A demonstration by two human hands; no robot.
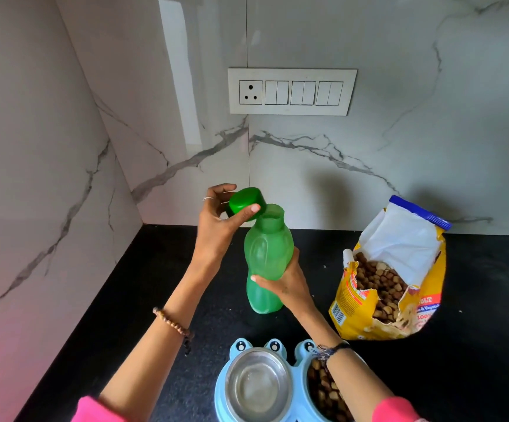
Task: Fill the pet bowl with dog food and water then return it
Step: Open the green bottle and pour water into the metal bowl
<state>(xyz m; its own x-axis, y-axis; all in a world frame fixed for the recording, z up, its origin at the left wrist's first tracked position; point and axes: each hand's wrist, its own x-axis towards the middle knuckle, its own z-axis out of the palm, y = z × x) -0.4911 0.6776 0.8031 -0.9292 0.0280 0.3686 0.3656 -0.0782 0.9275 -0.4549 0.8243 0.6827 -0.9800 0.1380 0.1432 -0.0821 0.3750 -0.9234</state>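
Two hands share the work: the right hand [289,284] holds a closed grip round the middle of the green bottle [267,263], upright on the black counter [162,284], while the left hand [219,220] pinches the green cap [245,204] just beside the open mouth, tilted and off the neck. Below both wrists, nearest the person, sits the blue pet bowl [277,382]; its left steel dish looks to hold some clear water, though how much is hard to tell, and its right dish holds kibble. Right of the bottle hand stands the torn yellow dog food bag [393,281]. Judging by this, food is done; whether the cap is coming off or going back cannot be told, so the next move calls for either pouring or recapping
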